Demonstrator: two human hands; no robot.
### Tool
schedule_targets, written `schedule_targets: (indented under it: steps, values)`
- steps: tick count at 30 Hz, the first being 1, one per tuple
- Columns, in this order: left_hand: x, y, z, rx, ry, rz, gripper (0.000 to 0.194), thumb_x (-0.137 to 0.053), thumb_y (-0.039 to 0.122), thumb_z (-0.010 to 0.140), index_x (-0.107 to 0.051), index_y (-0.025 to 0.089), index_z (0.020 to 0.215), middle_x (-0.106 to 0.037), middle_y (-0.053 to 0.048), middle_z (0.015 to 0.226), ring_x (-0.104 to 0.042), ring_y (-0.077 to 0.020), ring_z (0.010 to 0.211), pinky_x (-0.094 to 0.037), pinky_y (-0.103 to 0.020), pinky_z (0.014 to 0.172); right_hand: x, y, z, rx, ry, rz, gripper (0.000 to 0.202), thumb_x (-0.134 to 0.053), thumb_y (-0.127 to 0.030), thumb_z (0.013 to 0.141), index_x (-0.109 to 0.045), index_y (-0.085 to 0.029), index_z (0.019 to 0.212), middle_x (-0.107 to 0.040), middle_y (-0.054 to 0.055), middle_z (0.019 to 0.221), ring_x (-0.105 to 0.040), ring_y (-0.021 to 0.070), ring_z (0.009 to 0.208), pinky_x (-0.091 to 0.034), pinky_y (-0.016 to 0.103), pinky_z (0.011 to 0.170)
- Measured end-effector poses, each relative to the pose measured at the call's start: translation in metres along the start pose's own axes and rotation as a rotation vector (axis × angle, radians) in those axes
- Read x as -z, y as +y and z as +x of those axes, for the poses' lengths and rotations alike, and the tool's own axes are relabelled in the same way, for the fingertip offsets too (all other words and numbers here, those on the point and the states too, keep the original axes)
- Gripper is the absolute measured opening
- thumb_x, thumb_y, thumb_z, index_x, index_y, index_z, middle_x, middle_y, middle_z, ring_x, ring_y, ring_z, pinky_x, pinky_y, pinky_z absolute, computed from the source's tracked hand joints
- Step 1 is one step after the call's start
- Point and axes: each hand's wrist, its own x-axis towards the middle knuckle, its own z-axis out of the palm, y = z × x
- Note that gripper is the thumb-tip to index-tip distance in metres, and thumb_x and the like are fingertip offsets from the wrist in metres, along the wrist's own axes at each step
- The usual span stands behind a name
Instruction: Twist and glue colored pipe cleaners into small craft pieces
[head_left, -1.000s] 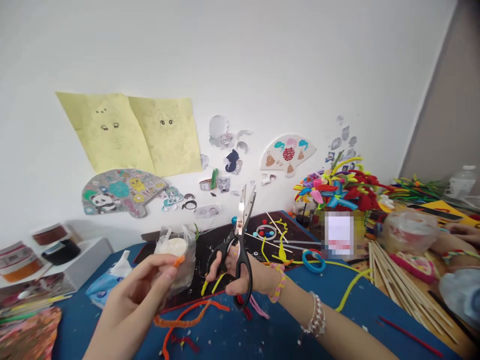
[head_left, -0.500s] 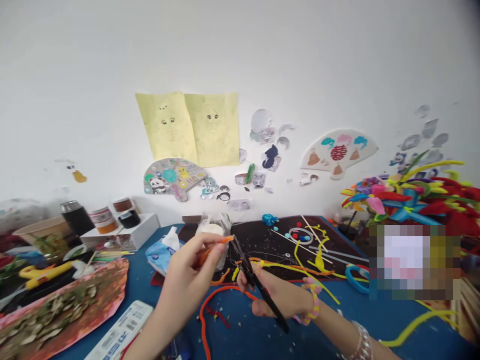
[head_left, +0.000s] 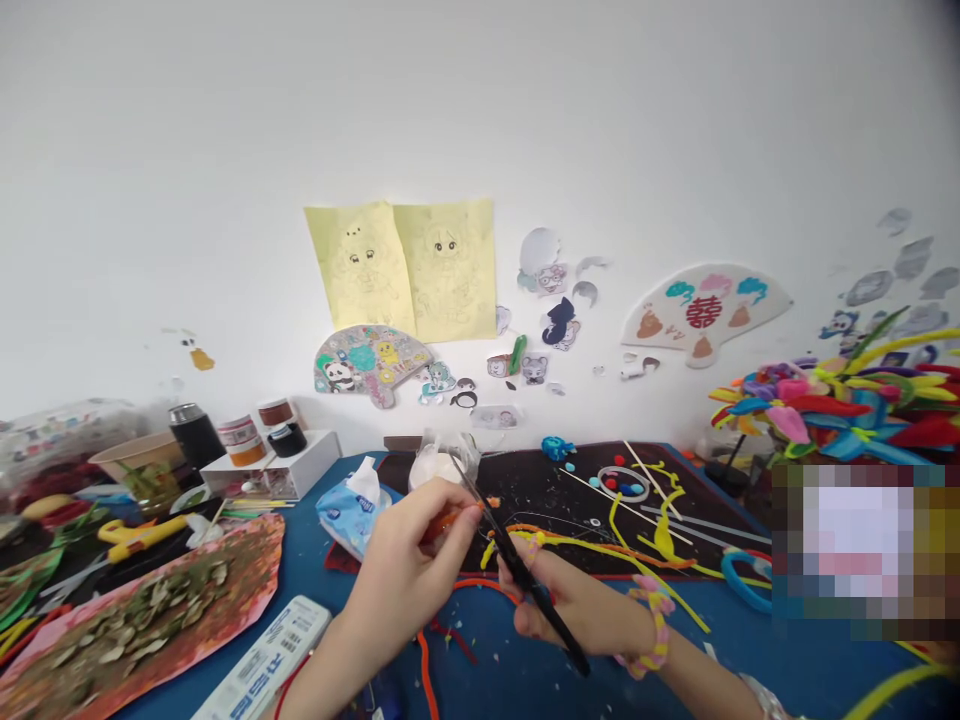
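My left hand point(head_left: 424, 560) pinches a small orange fuzzy piece point(head_left: 444, 524), mostly hidden by the fingers. My right hand point(head_left: 562, 595) is wrapped round black-handled scissors point(head_left: 517, 565), whose blades point up and left beside the left fingertips. A bit of orange point(head_left: 493, 503) shows just past the blades. Below the hands an orange pipe cleaner point(head_left: 426, 665) curves over the blue table point(head_left: 480, 690). Yellow and orange strips point(head_left: 600, 545) lie on the dark mat behind the right hand.
Left are a tissue pack point(head_left: 352, 505), a white box point(head_left: 262, 655), a leaf-covered board point(head_left: 150, 620) and a yellow glue gun point(head_left: 142, 537). A ring of small pompoms point(head_left: 621, 484) sits on the dark mat point(head_left: 525, 465). Colourful fuzzy flowers point(head_left: 825, 400) stand at right.
The view has shifted, so the scene sits farther right and slightly lower. The scissors' blades look closer together, and a bit of orange now shows to their right.
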Motion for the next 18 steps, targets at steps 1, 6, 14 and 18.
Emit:
schedule_targets:
  steps: [1, 6, 14, 18]
  values:
    - [0.000, 0.001, 0.000, -0.004, -0.006, 0.004, 0.017, -0.046, 0.028, 0.089, -0.054, 0.020, 0.077, -0.051, 0.003, 0.063, -0.042, -0.0095, 0.053, -0.031, -0.020, 0.048, -0.001, 0.002, 0.001, 0.011, 0.017, 0.010, 0.042, -0.059, -0.052, 0.078, -0.042, -0.020, 0.097, -0.036, -0.003, 0.080, -0.032, 0.0094, 0.066, -0.034, 0.021, 0.060]
    - [-0.002, 0.002, 0.000, 0.013, -0.031, 0.022, 0.019, -0.042, 0.028, 0.090, -0.050, 0.019, 0.075, -0.048, 0.003, 0.063, -0.041, -0.0103, 0.053, -0.030, -0.021, 0.050, -0.012, 0.013, 0.003, 0.032, 0.040, 0.133, 0.042, -0.053, -0.058, 0.080, -0.041, -0.020, 0.091, -0.037, -0.002, 0.081, -0.033, 0.0101, 0.067, -0.035, 0.022, 0.061]
    - [-0.007, 0.000, 0.001, 0.033, -0.013, -0.008, 0.021, -0.041, 0.027, 0.090, -0.046, 0.019, 0.072, -0.044, 0.004, 0.061, -0.038, -0.0099, 0.054, -0.028, -0.022, 0.051, -0.028, 0.010, 0.001, 0.031, 0.085, 0.155, 0.043, -0.047, -0.062, 0.081, -0.042, -0.020, 0.089, -0.041, 0.000, 0.081, -0.038, 0.0119, 0.070, -0.039, 0.025, 0.067]
    - [-0.007, -0.002, 0.001, 0.051, -0.021, -0.024, 0.021, -0.042, 0.029, 0.090, -0.048, 0.018, 0.073, -0.044, 0.004, 0.062, -0.038, -0.0101, 0.054, -0.028, -0.022, 0.051, -0.031, 0.011, 0.001, 0.031, 0.142, 0.120, 0.043, -0.048, -0.063, 0.080, -0.048, -0.020, 0.088, -0.044, 0.001, 0.082, -0.042, 0.0140, 0.074, -0.042, 0.028, 0.073]
